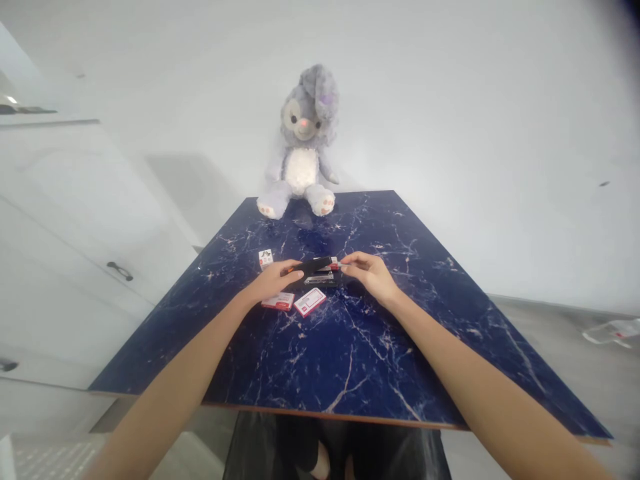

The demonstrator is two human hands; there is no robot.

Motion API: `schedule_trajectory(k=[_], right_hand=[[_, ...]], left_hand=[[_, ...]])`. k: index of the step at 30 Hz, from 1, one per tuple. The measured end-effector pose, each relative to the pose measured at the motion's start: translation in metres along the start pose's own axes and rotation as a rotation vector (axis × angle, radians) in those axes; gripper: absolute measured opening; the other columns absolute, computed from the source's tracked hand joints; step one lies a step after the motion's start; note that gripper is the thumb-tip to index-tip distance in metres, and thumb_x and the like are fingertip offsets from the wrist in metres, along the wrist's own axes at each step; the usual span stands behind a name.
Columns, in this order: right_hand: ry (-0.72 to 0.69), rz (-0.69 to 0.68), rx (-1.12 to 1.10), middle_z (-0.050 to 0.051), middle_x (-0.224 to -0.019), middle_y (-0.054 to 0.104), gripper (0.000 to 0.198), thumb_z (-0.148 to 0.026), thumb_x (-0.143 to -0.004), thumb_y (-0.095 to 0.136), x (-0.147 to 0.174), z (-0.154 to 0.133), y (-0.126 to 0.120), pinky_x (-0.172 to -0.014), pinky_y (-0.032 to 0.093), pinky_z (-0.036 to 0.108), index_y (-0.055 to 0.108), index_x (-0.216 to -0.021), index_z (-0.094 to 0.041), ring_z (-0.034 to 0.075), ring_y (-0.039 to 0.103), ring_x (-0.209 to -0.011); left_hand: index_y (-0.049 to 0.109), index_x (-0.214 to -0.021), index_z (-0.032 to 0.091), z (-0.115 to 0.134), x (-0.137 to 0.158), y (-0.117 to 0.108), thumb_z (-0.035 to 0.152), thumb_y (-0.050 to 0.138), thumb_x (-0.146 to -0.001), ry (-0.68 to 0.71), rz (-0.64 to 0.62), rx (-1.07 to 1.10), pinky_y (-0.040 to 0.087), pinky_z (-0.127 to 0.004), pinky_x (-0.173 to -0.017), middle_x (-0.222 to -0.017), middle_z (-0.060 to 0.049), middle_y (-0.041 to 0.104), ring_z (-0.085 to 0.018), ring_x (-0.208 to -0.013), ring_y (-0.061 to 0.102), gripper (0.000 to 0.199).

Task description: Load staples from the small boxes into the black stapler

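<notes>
A black stapler (316, 265) lies opened up over the middle of the table, with its upper arm raised above the base (324, 283). My left hand (274, 279) grips the rear end of the upper arm, thumb on the near side. At the front end, my right hand (369, 272) pinches something thin and pale between thumb and fingers, too small to name. A red-and-white patch shows just behind the stapler's tip. Close to my left hand are a small white box (265, 257), a red-and-white box (278, 302) and a white box with red edges (310, 301).
A grey plush rabbit (301, 170) sits at the far end of the dark blue marbled table (350, 360), against the wall. White cabinets (75, 267) stand to the left. On the floor to the right lies a clear plastic item (613, 332).
</notes>
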State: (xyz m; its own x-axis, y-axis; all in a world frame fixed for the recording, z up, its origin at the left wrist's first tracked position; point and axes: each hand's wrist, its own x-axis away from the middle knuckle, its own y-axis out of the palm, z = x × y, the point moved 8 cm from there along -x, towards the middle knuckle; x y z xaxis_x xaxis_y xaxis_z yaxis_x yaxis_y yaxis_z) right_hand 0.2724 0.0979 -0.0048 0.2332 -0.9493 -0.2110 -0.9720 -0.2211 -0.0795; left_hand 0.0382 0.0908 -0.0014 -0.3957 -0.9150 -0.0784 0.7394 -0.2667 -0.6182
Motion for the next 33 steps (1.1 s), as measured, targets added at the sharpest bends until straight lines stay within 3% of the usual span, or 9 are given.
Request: schedule_trajectory(k=[2,8,15,21,23,29,33], right_hand=[[0.011,-0.017,0.044,0.004,-0.09,0.075,0.024,-0.036,-0.075,0.074,0.0,0.005,0.002,-0.081,0.052,0.032,0.069,-0.089,-0.018,0.019,0.068,-0.082],[-0.04,-0.063,0.29,0.003,-0.087,0.075,0.02,-0.035,-0.078,0.07,0.0,0.008,0.009,-0.077,0.053,0.032,0.072,-0.091,-0.021,0.019,0.068,-0.077],[-0.049,0.007,0.32,0.003,-0.089,0.076,0.018,-0.033,-0.08,0.068,-0.004,0.009,-0.004,-0.075,0.053,0.031,0.072,-0.094,-0.022,0.019,0.07,-0.076],[-0.165,0.06,0.762,0.0,-0.075,0.072,0.006,-0.023,-0.074,0.068,0.0,-0.008,-0.012,-0.072,0.048,0.031,0.073,-0.077,-0.022,0.017,0.064,-0.067],[-0.162,0.072,0.814,0.0,-0.075,0.072,0.005,-0.021,-0.073,0.068,0.0,-0.01,-0.016,-0.072,0.048,0.03,0.073,-0.075,-0.022,0.017,0.064,-0.067],[-0.107,0.033,0.726,0.0,-0.075,0.072,0.006,-0.027,-0.077,0.068,-0.002,-0.004,-0.017,-0.071,0.047,0.03,0.072,-0.079,-0.022,0.017,0.063,-0.066],[-0.093,0.027,0.501,0.002,-0.081,0.073,0.018,-0.035,-0.079,0.069,-0.001,-0.003,-0.013,-0.069,0.048,0.03,0.071,-0.09,-0.022,0.017,0.064,-0.068]], left_hand=[[0.067,-0.12,0.021,-0.001,0.001,0.001,0.05,0.057,-0.09,-0.002,0.013,-0.017,0.053,-0.034,-0.083,-0.109,-0.005,0.073,-0.023,-0.093,0.069,0.043],[0.067,-0.122,0.021,0.017,0.008,-0.008,0.045,0.062,-0.087,0.134,0.243,-0.279,0.046,-0.04,-0.102,-0.119,-0.007,0.069,-0.025,-0.109,0.064,0.042],[0.065,-0.127,0.021,0.012,0.004,-0.004,0.046,0.061,-0.088,0.11,0.11,-0.161,0.046,-0.039,-0.103,-0.127,-0.007,0.067,-0.025,-0.112,0.063,0.046],[0.065,-0.13,0.018,-0.005,0.003,-0.015,0.043,0.062,-0.086,-0.02,-0.087,0.035,0.046,-0.043,-0.103,-0.128,-0.008,0.068,-0.027,-0.113,0.063,0.05],[0.067,-0.128,0.02,-0.009,0.004,-0.018,0.042,0.064,-0.086,-0.033,-0.117,0.074,0.046,-0.042,-0.102,-0.125,-0.007,0.069,-0.026,-0.112,0.064,0.048],[0.069,-0.124,0.022,-0.026,0.003,-0.018,0.041,0.07,-0.082,-0.08,-0.101,0.232,0.047,-0.041,-0.102,-0.123,-0.007,0.07,-0.026,-0.113,0.063,0.047],[0.07,-0.123,0.022,-0.03,0.001,-0.015,0.04,0.071,-0.081,-0.064,-0.105,0.271,0.046,-0.042,-0.103,-0.123,-0.007,0.07,-0.025,-0.111,0.064,0.046]])
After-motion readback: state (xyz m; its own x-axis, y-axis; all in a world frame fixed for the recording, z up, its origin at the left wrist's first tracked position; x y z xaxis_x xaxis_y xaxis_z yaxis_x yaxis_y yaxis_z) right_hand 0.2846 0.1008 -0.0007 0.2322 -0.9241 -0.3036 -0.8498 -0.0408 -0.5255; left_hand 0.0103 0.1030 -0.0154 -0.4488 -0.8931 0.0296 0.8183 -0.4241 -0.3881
